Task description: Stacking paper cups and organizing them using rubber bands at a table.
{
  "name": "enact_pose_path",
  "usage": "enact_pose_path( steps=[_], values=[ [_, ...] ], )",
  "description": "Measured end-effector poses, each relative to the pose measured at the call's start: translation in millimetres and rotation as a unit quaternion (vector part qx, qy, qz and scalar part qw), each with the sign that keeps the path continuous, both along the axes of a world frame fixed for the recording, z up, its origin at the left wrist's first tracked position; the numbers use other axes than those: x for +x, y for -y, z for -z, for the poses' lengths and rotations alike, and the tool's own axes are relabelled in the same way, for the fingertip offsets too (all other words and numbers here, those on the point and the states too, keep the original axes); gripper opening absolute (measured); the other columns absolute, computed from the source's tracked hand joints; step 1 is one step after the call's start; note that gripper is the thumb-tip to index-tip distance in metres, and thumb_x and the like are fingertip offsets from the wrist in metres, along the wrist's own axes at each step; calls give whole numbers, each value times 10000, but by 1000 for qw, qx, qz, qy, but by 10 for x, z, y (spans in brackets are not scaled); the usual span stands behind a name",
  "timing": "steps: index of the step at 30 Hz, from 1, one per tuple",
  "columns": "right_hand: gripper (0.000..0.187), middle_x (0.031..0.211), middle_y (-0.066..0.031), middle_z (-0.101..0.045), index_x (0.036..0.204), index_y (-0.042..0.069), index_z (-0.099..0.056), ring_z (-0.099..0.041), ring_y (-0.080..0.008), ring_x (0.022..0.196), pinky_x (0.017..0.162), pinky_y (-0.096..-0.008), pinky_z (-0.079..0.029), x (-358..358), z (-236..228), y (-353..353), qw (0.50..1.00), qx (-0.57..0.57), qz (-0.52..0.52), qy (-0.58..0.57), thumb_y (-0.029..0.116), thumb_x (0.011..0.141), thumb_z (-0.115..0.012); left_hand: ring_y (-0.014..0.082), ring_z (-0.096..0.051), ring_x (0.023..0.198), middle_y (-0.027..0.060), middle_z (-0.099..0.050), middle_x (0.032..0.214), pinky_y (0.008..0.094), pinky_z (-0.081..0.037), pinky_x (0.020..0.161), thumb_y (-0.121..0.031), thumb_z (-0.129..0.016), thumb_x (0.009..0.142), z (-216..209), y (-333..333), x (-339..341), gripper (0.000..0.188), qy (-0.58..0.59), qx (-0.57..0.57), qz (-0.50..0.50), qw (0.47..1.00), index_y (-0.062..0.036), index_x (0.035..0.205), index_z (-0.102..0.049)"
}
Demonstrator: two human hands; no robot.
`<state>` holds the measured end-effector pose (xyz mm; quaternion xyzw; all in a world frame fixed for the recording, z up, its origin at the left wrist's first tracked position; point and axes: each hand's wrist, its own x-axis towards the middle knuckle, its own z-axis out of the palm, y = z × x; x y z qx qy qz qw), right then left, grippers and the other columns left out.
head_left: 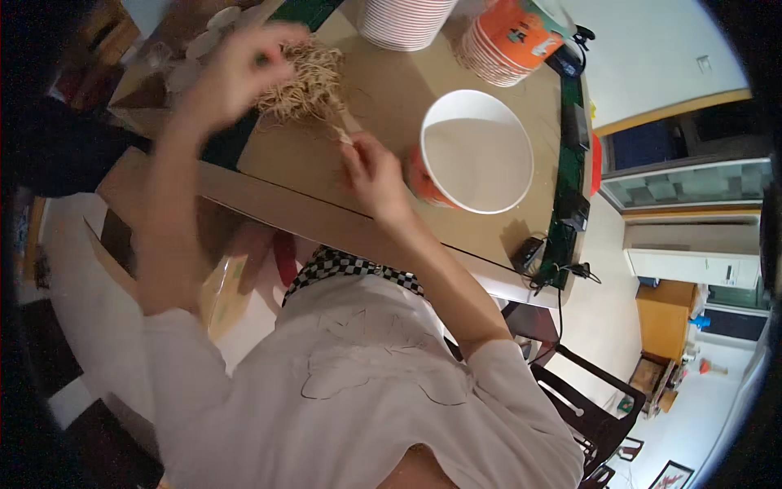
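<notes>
A tangled heap of thin tan strands (303, 85), like shredded paper or dried noodles, lies on the brown board at the table's left side. Over its left edge is my left hand (244, 72), fingers curled but smeared by motion, so its grip cannot be made out. My right hand (376, 175) is closed at the heap's near right side, pinching a bunch of the tan strands that sticks out from its fingertips. Just right of that hand stands a large paper bucket (476, 155), white inside and orange outside, with its mouth facing up.
Nested stacks of white paper buckets (406, 20) and orange buckets (509, 41) stand at the table's far side. A black adapter (529, 251) with cables lies by the right edge. Beyond that edge is a dark wooden chair (590, 399). A cardboard box (134, 114) sits left.
</notes>
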<state>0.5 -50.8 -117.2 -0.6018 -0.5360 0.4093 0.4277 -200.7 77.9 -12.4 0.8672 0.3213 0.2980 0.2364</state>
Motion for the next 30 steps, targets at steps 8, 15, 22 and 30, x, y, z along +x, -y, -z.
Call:
enact_pose_path(
  steps=[8, 15, 22, 30],
  values=[
    [101, 795, -201, -634, 988, 19, -543, -666, -309, 708, 602, -356, -499, 10, -196, 39, 993, 110, 32, 18, 51, 893, -557, 155, -630, 829, 87, -682, 865, 279, -484, 769, -80, -649, 825, 628, 631, 501, 148, 143, -195, -23, 970, 10, 941, -667],
    [169, 792, -102, -615, 923, 6, -475, -614, -139, 604, 485, -229, -457, 19, -550, -160, 990, 125, 62, 10, 167, 970, -491, 133, -629, 775, 68, -675, 858, 266, -494, 751, -128, -552, 915, 847, 136, 80, 161, 321, -69, -108, 938, -6, 1011, -596],
    [197, 820, -140, -596, 930, -12, -426, -643, -199, 679, 557, -308, -547, -14, -947, -837, 940, 274, 132, -156, 174, 973, -474, 166, -610, 814, 103, -640, 930, 297, -514, 794, -163, -542, 935, 1128, -125, -254, 216, 478, -238, -320, 783, 15, 1056, -556],
    [158, 803, -84, -596, 906, 20, -480, -595, -148, 705, 633, -269, -503, -86, -1058, -1150, 912, 313, 142, -222, 161, 976, -472, 214, -576, 724, 127, -570, 860, 327, -544, 752, -113, -517, 941, 1323, -142, -851, 261, 658, -275, -334, 616, 88, 1099, -464]
  ],
)
